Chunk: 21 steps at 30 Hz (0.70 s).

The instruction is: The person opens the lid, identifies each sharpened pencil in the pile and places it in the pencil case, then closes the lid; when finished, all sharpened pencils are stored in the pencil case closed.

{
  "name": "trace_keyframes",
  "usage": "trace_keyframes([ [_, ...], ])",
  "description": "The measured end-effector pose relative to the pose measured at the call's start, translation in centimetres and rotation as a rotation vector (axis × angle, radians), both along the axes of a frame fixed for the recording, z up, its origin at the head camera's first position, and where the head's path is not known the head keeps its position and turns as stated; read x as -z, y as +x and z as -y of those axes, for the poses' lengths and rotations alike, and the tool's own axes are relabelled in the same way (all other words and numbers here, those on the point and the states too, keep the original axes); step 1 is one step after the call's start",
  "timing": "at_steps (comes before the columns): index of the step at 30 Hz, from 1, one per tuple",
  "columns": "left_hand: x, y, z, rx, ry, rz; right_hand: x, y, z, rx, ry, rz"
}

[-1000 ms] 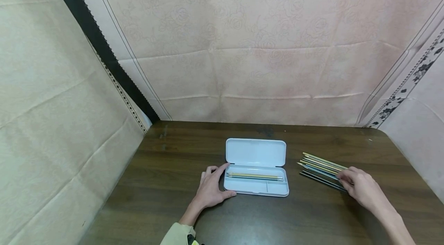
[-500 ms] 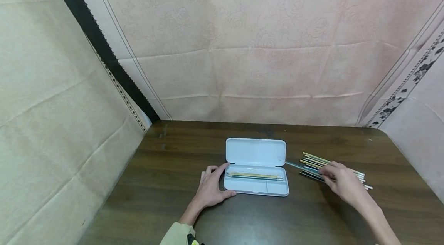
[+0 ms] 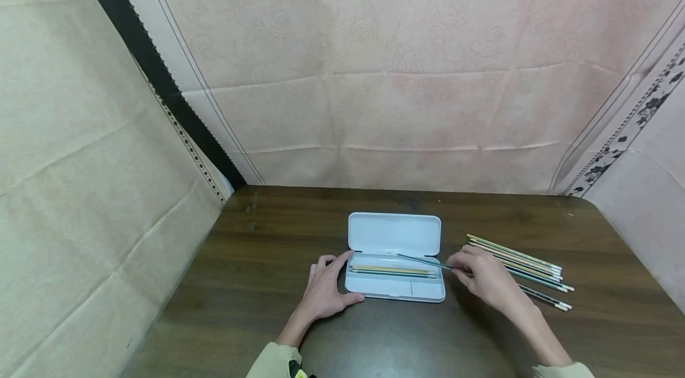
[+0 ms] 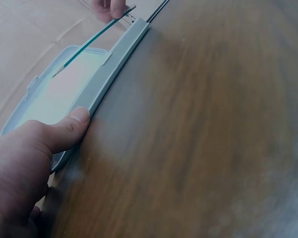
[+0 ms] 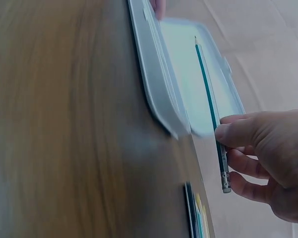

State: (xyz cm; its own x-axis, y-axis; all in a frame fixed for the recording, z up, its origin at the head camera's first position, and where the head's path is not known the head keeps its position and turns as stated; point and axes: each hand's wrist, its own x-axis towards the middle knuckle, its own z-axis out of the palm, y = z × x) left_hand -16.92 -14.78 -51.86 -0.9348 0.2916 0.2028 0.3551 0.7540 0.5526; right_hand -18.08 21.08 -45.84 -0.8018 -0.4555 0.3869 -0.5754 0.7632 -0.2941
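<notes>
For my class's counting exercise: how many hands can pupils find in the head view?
2: the left hand holds the left end of the open pencil case; the right hand, near its right end, pinches a teal pencil.

The pencil (image 5: 208,87) is teal; the case (image 3: 394,234) pale blue.

No readable text or numbers, pale marks on teal pencil (image 5: 207,84), too small to read
</notes>
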Motion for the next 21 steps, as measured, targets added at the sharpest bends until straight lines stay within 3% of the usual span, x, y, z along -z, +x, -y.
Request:
trace_keyframes([
  [9, -0.1, 0.0, -0.1, -0.004, -0.002, 0.005, 0.5, -0.6, 3.7, -0.064, 0.008, 0.086],
  [21, 0.0, 0.0, 0.1, -0.002, 0.006, 0.008, 1.2, -1.1, 6.5, -0.133, 0.01, 0.134],
])
